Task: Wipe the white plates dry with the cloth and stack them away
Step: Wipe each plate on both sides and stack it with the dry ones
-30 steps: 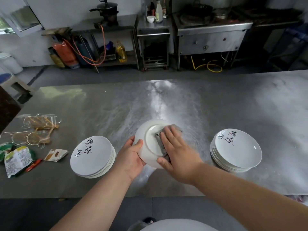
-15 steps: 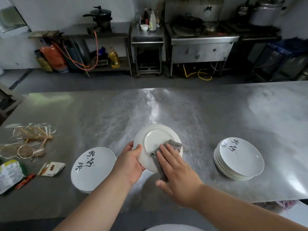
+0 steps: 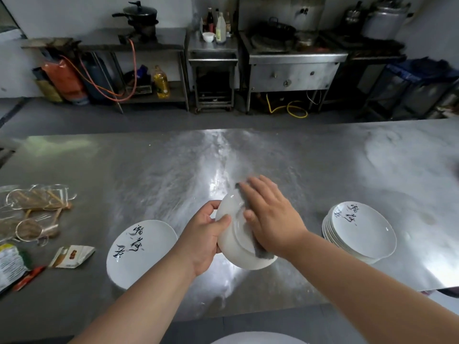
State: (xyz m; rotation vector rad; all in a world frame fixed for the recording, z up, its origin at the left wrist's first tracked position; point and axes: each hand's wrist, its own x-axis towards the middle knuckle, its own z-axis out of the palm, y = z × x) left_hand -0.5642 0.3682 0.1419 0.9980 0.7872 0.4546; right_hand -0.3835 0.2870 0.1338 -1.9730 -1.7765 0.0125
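Steel table (image 3: pixel 298 170), left hand (image 3: pixel 202 238) gripping tilted plate (image 3: pixel 236 247), right hand (image 3: pixel 272 217) flat, pressing cloth (image 3: pixel 263 253) on it

The right hand (image 3: pixel 270 219) hides most of the cloth (image 3: pixel 263 253); a packet (image 3: pixel 10 264) runs off-frame.

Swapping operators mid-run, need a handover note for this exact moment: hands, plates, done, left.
Left hand: grips the rim of one plate, held tilted above the table with its underside towards the camera.
Right hand: flat fingers press the cloth onto that underside.
Other plates: left pile and right pile sit on the table, face up, either side of the hands.
Done: unclear; the picture does not show which pile is already dry.
Left: finish wiping this plate, stack it, then probably work through the wet pile.
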